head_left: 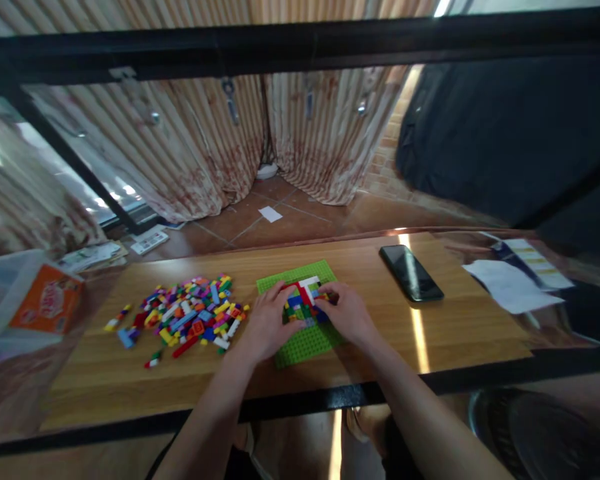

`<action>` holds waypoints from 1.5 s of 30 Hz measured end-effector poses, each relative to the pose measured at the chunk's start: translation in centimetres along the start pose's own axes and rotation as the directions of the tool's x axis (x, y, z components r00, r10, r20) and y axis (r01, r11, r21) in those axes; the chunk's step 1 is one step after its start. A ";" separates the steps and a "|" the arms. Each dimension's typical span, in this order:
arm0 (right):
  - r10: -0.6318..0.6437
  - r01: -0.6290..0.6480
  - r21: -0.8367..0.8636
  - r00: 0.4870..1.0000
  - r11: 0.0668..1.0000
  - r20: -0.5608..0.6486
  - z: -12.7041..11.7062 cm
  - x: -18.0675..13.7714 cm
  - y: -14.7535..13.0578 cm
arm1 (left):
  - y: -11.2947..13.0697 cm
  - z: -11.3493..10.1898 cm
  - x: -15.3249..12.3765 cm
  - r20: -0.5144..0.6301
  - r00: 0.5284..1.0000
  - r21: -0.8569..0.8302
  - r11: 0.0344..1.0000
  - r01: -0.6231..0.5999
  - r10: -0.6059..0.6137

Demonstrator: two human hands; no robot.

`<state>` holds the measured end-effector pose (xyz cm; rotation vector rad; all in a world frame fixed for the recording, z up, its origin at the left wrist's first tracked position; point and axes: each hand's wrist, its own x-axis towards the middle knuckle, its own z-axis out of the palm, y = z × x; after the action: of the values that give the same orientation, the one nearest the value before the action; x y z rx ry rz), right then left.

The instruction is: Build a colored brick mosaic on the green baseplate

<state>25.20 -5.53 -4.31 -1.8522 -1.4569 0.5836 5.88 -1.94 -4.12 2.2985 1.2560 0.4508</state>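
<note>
A green baseplate (305,343) lies on the wooden table (430,333), carrying a small build of red, white, blue and yellow bricks (306,293). My left hand (267,320) rests on the plate's left side, fingers curled against the build. My right hand (345,313) sits on the right side, fingertips pinched on the bricks at the build's edge. Which single brick either hand grips is hidden by the fingers.
A heap of loose coloured bricks (190,317) spreads to the left of the plate. A black phone (410,272) lies to the right, with white papers (513,283) beyond it. An orange box (47,300) stands in a clear bin at the far left.
</note>
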 end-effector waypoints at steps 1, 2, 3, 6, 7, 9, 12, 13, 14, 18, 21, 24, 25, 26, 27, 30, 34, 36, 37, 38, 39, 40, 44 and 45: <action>-0.004 0.004 -0.015 1.000 1.000 0.005 0.1 0.1 0.2 | 0.1 0.0 -0.1 -0.001 1.000 -0.006 1.000 -0.004 0.004; -0.012 0.012 -0.022 1.000 1.000 0.010 0.1 0.1 0.5 | 0.2 -0.1 -0.2 -0.005 1.000 -0.013 1.000 -0.010 0.010; -0.028 0.029 -0.026 1.000 0.999 0.012 0.0 0.2 0.6 | 0.3 -0.2 -0.3 -0.014 1.000 -0.022 1.000 -0.008 0.008; -0.062 0.061 -0.015 0.997 0.998 -0.039 -0.5 0.2 0.7 | 0.2 -0.9 -0.6 -0.062 0.998 -0.068 0.997 -0.030 0.026; -0.075 0.075 -0.001 0.994 0.997 -0.080 -0.7 0.1 0.6 | 0.1 -1.3 -0.6 -0.098 0.995 -0.086 0.996 -0.039 0.031; -0.118 0.124 0.024 0.978 0.992 -0.174 -0.9 -0.1 0.0 | -0.5 -2.3 -0.7 -0.210 0.977 -0.116 0.992 -0.051 0.026; -0.239 0.256 0.043 0.941 0.966 -0.238 -0.4 -0.8 -1.6 | -2.0 -4.0 -0.8 -0.409 0.911 -0.152 0.988 -0.015 -0.049; -0.286 0.303 0.044 0.932 0.952 -0.223 0.1 -1.2 -2.2 | -2.6 -4.5 -0.8 -0.463 0.881 -0.169 0.985 0.018 -0.096; -0.333 0.347 0.044 0.923 0.937 -0.194 0.8 -1.7 -2.8 | -3.2 -5.0 -0.9 -0.508 0.848 -0.192 0.980 0.058 -0.150; -0.498 0.499 0.021 0.866 0.866 -0.037 4.0 -3.4 -4.8 | -5.1 -6.3 -1.4 -0.602 0.717 -0.342 0.925 0.168 -0.353; -0.554 0.556 -0.043 0.831 0.830 0.053 6.3 -4.0 -5.5 | -5.6 -6.8 -1.8 -0.607 0.678 -0.414 0.893 0.177 -0.415; -0.555 0.565 -0.127 0.825 0.815 0.109 7.7 -3.9 -5.8 | -5.5 -7.2 -2.1 -0.589 0.683 -0.433 0.882 0.185 -0.432; -0.556 0.570 -0.145 0.822 0.809 0.123 8.0 -3.8 -5.9 | -5.5 -7.3 -2.2 -0.583 0.686 -0.433 0.881 0.191 -0.436; -0.561 0.577 -0.153 0.816 0.802 0.137 8.3 -3.8 -6.1 | -5.6 -7.4 -2.3 -0.580 0.686 -0.434 0.879 0.197 -0.440; -0.567 0.585 -0.153 0.811 0.797 0.147 8.5 -3.7 -6.3 | -5.6 -7.5 -2.4 -0.579 0.684 -0.435 0.878 0.200 -0.443; -0.587 0.611 -0.139 0.790 0.780 0.178 9.1 -3.9 -6.8 | -5.9 -7.7 -2.6 -0.581 0.679 -0.448 0.873 0.194 -0.449; -0.602 0.646 -0.184 0.760 0.741 0.247 10.1 -4.3 -7.3 | -6.1 -8.0 -2.8 -0.580 0.684 -0.456 0.872 0.178 -0.443; -0.595 0.651 -0.218 0.756 0.728 0.272 10.5 -4.3 -7.4 | -6.1 -8.1 -2.9 -0.587 0.683 -0.455 0.875 0.165 -0.434; -0.589 0.648 -0.230 0.759 0.726 0.277 10.6 -4.3 -7.4 | -6.1 -8.1 -2.9 -0.591 0.682 -0.457 0.876 0.157 -0.431; -0.584 0.644 -0.235 0.762 0.728 0.280 10.7 -4.2 -7.4 | -6.1 -8.1 -2.9 -0.594 0.682 -0.458 0.876 0.150 -0.427; -0.580 0.641 -0.235 0.764 0.731 0.282 10.7 -4.1 -7.5 | -6.1 -8.0 -3.0 -0.596 0.682 -0.460 0.876 0.144 -0.424; -0.576 0.638 -0.232 0.767 0.734 0.285 10.7 -4.1 -7.6 | -6.2 -8.0 -3.0 -0.595 0.684 -0.460 0.877 0.141 -0.422; -0.565 0.630 -0.216 0.771 0.746 0.295 10.6 -4.0 -7.8 | -6.2 -7.9 -3.0 -0.592 0.697 -0.432 0.889 0.149 -0.404; -0.565 0.629 -0.214 0.771 0.748 0.293 10.6 -4.1 -7.8 | -6.3 -7.9 -3.0 -0.591 0.702 -0.420 0.895 0.152 -0.397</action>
<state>11.55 -5.87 -5.67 -1.4108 -2.2651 0.2397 -3.95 0.38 -1.21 1.6328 1.6547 1.3522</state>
